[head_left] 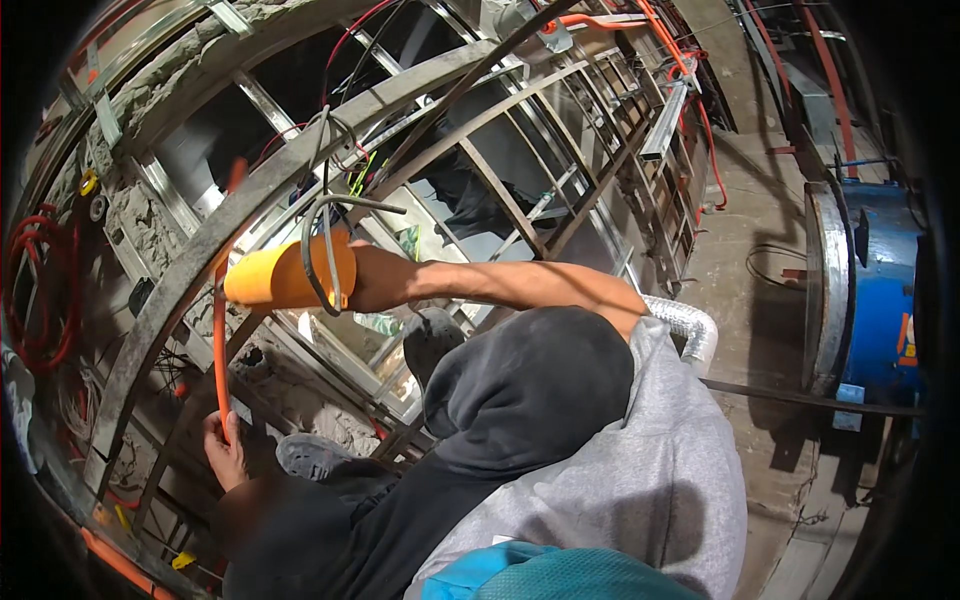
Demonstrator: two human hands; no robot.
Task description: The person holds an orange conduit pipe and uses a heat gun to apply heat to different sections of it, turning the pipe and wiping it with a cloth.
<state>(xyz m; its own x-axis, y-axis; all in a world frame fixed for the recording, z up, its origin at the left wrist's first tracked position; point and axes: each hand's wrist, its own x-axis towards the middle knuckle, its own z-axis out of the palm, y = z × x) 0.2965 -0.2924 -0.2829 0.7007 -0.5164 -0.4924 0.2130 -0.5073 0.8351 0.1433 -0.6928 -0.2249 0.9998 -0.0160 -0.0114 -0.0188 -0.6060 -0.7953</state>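
Observation:
My left hand (227, 458) is low on the left, its fingers closed round the lower part of an orange flexible conduit (221, 345). The conduit rises from there past the end of a yellow, rounded, cylinder-like piece (275, 276). My right arm reaches across to the left, and my right hand (382, 277) grips the near end of this yellow piece. Its exact kind I cannot tell. Bent grey cables (322, 225) loop in front of it and hide part of its surface. Behind the conduit passes a curved metal bar (200, 250).
Metal framing (490, 190) surrounds my hands, with gaps between the bars. A coil of red-orange tubing (40, 290) hangs at far left. To the right stands a blue drum-like thing (880, 280) beside the concrete floor (740, 240). A silver flexible duct (690, 330) lies behind my right arm.

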